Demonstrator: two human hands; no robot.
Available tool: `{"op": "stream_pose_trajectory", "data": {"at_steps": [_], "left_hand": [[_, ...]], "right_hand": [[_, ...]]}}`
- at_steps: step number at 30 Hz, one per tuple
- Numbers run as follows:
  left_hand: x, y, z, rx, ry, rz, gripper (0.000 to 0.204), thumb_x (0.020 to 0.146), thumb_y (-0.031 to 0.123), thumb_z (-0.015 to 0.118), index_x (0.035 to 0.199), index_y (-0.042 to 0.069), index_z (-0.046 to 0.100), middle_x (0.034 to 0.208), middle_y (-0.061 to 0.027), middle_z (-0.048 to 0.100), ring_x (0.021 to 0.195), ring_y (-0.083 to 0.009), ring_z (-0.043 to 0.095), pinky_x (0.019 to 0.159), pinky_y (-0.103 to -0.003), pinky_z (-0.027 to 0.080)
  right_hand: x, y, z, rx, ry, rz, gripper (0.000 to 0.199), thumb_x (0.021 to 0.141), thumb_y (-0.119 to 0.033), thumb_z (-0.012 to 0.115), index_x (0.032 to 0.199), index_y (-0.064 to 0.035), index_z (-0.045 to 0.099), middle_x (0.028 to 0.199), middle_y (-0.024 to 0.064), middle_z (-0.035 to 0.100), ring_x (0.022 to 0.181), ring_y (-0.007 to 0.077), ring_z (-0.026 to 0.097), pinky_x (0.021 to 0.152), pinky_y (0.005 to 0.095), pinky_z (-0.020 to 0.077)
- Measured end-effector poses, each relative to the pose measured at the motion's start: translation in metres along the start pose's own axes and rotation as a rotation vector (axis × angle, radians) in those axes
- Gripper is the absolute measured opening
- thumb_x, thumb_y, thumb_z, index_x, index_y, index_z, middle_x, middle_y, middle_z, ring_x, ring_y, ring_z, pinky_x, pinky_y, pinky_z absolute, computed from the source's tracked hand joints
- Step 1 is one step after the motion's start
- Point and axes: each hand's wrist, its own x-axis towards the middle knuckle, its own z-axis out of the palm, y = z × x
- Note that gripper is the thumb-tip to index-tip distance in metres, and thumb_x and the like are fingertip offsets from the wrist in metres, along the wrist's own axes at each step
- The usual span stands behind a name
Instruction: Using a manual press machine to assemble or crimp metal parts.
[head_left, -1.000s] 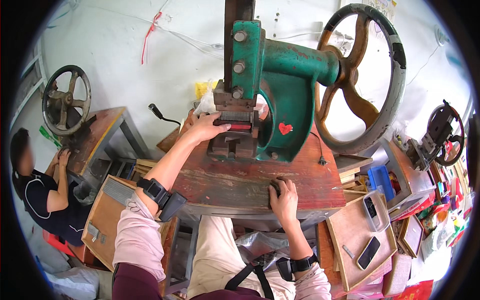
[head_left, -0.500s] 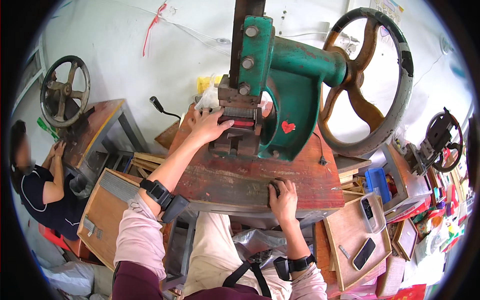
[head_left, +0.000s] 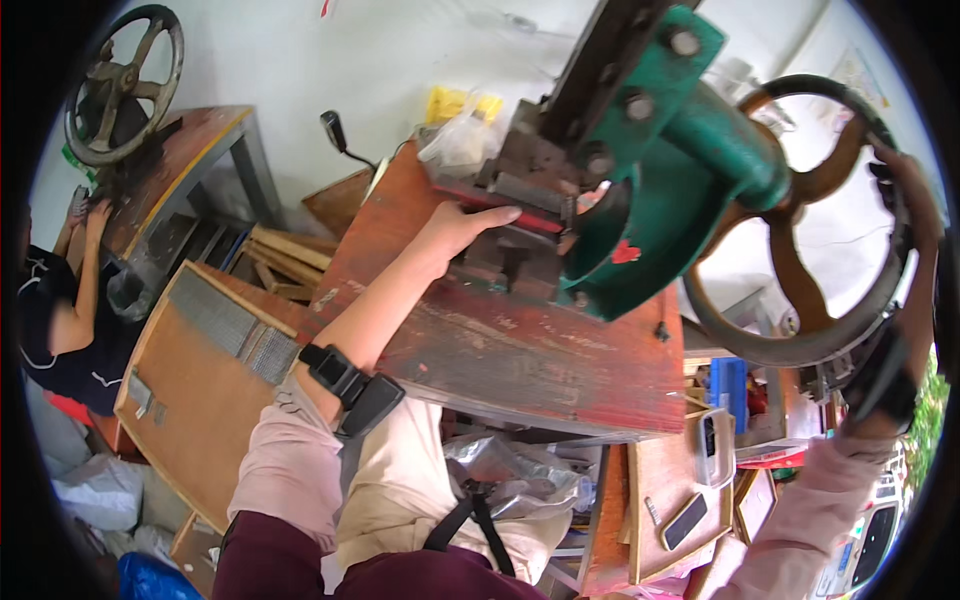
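A green hand-wheel press (head_left: 690,160) stands on the red wooden table (head_left: 480,350). My left hand (head_left: 455,235) is at the press's bed, its thumb along the near edge of a red block (head_left: 535,218) under the ram (head_left: 535,150). The fingers of that hand are mostly hidden behind the block's left end. A grey ridged piece (head_left: 530,190) lies on top of the block. At far right my right hand (head_left: 908,190) is closed round the rim of the press's large handwheel (head_left: 790,350), slightly blurred, with something dark at its fingers.
On the left, a wooden tray (head_left: 190,400) holds grey ridged strips; a second press wheel (head_left: 125,85) and a co-worker's hands (head_left: 90,215) are beyond it. A phone (head_left: 684,521) lies in a tray (head_left: 650,565) at right. Behind the press sits a plastic bag (head_left: 460,140).
My right hand has left the table's front edge and gone up to the handwheel. My left hand stays at the red block, its fingers now less visible. The view has tilted and shifted.
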Motion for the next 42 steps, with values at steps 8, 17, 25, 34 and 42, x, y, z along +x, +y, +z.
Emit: {"op": "stream_pose_trajectory", "data": {"at_steps": [8,17,25,34,42], "left_hand": [[-0.008,0.011,0.006,-0.123,-0.043,0.017,0.054,0.069,0.029,0.078,0.104,-0.007,0.061,0.1,-0.0125,0.064,0.087,-0.0185,0.06,0.078,-0.03,0.047],[-0.006,0.001,0.0,-0.063,0.018,-0.031,0.05,0.069,0.031,0.077,0.099,-0.006,0.062,0.095,-0.012,0.065,0.083,-0.0167,0.06,0.075,-0.029,0.047],[-0.005,0.005,0.0,-0.065,-0.008,-0.029,0.052,0.071,0.031,0.076,0.105,-0.004,0.06,0.099,-0.0101,0.063,0.088,-0.0167,0.06,0.079,-0.03,0.046],[-0.006,-0.002,0.004,0.047,0.041,0.158,0.051,0.069,0.03,0.078,0.103,-0.005,0.061,0.1,-0.0091,0.063,0.093,-0.0163,0.058,0.082,-0.028,0.044],[-0.008,0.004,0.006,0.08,0.018,0.053,0.06,0.07,0.032,0.077,0.113,-0.005,0.055,0.109,-0.0107,0.06,0.1,-0.0167,0.055,0.089,-0.03,0.041]], "right_hand": [[-0.153,0.139,0.123,0.229,0.42,0.015,0.033,0.093,-0.027,0.051,0.111,0.0008,0.051,0.095,0.0162,0.059,0.084,0.0223,0.06,0.074,0.0345,0.0511],[-0.126,0.093,0.075,0.194,0.296,0.176,0.045,0.082,-0.046,0.062,0.09,-0.0018,0.06,0.073,0.0062,0.061,0.066,0.0141,0.059,0.063,0.0283,0.0466],[-0.102,0.084,0.05,0.252,0.386,0.075,0.049,0.084,-0.046,0.056,0.086,0.0027,0.063,0.081,0.0151,0.062,0.073,0.0198,0.059,0.072,0.0334,0.045],[-0.166,0.089,0.178,0.648,0.917,-0.163,0.046,0.084,-0.023,0.063,0.116,0.0076,0.052,0.098,0.0143,0.062,0.073,0.016,0.058,0.064,0.028,0.0487],[-0.07,0.057,0.036,0.206,0.393,-0.056,0.029,0.082,-0.037,0.061,0.074,-0.0101,0.055,0.055,-0.0036,0.041,0.047,0.0059,0.039,0.044,0.0215,0.0279]]}}
